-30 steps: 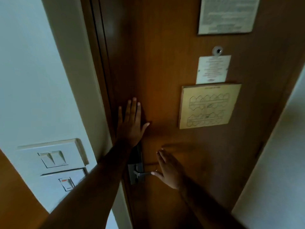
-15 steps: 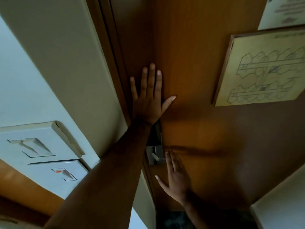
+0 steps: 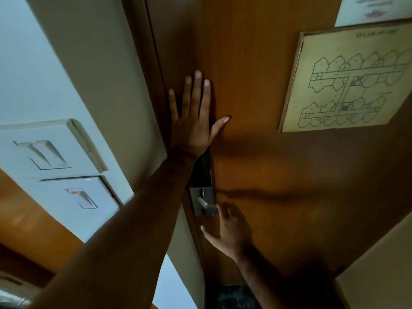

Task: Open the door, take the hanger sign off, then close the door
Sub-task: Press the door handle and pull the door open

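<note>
A brown wooden door (image 3: 256, 63) fills the middle and right of the view and looks shut against its frame. My left hand (image 3: 194, 121) lies flat on it, fingers spread, just above the dark lock plate (image 3: 201, 172). The metal lever handle (image 3: 206, 204) sticks out from a silver plate below. My right hand (image 3: 229, 228) rests flat against the door right beside and below the handle, fingers extended and not wrapped around it. No hanger sign is in view.
A framed floor plan (image 3: 343, 81) and a white notice (image 3: 374, 10) hang on the door at upper right. Two white switch plates (image 3: 51, 152) sit on the left wall beside the door frame (image 3: 153, 52). A pale wall (image 3: 379, 270) closes in at lower right.
My head has come closer to the door and now looks down at it. My left hand stays flat on the door. My right hand has slid down to below the handle.
</note>
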Demonstrator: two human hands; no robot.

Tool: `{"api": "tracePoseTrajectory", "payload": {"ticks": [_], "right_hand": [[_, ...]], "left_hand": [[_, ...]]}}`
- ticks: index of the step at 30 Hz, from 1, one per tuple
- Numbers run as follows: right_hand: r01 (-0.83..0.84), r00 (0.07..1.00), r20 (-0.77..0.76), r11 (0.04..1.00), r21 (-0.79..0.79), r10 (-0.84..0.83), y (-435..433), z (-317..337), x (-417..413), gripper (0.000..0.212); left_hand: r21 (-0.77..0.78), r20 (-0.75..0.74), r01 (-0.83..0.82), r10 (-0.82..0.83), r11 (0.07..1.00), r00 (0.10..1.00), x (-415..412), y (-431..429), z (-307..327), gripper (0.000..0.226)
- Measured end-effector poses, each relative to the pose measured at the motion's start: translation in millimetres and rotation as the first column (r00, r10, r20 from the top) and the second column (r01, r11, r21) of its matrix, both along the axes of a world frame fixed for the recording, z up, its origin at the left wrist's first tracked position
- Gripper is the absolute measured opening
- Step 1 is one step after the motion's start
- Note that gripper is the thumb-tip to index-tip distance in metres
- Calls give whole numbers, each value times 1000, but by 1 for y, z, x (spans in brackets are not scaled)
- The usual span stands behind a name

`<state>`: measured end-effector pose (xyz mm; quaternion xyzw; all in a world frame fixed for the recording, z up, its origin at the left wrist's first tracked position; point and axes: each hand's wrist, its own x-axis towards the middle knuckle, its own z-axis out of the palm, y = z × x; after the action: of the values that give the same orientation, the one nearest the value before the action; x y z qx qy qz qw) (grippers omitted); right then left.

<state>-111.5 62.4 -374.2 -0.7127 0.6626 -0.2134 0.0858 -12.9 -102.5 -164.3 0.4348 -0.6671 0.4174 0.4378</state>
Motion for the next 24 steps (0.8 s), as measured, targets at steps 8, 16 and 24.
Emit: {"api": "tracePoseTrajectory", "payload": {"ticks": [8, 16, 24], "right_hand": [[10, 1000, -9, 999, 45, -9, 58, 13, 3, 93], [84, 996, -36, 990, 114, -80, 140, 24, 9, 107], [139, 989, -73, 980, 142, -130, 215, 35, 8, 111]], "left_hand": [[77, 54, -20, 16, 997, 998, 13, 67, 3, 89], [95, 153, 55, -69, 994, 986, 56, 148, 12, 90], [344, -665, 644, -307, 683, 680, 72, 232, -10, 115]]}}
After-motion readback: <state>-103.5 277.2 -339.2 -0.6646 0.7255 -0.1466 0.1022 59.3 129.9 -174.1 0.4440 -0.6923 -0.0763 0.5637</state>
